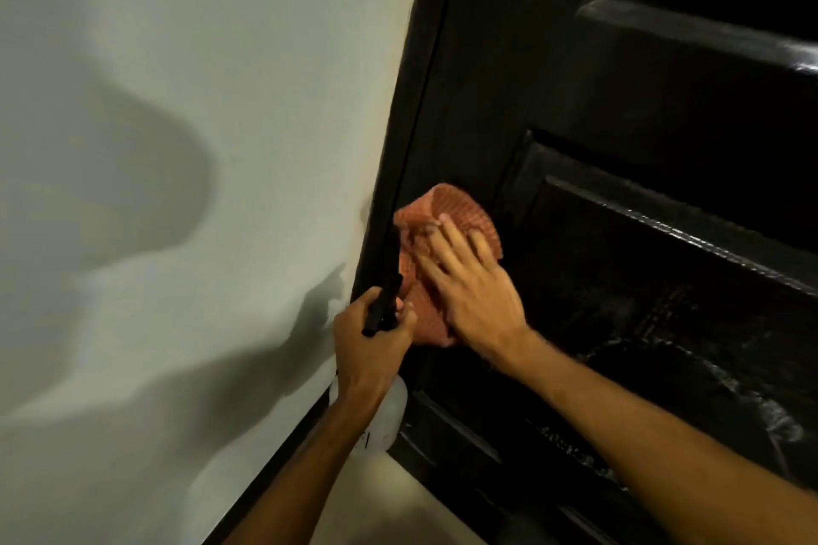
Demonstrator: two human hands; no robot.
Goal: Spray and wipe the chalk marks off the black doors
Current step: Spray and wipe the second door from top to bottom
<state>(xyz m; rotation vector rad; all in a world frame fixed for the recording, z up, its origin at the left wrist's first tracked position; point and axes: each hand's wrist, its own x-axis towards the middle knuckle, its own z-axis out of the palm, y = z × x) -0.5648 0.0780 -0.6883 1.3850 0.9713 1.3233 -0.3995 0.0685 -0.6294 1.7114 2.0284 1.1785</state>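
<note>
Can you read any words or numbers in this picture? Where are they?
No text here can be read.
On the spray bottle: a tiny dark mark near its bottom, too blurred to read.
On the door: white smears only, no letters.
On the cloth and wall: no writing.

No readable text; dark mark on the spray bottle [389,414] too blurred.

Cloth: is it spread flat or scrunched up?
Scrunched up: the cloth bunches in folds under the right hand pressing it to the door.
</note>
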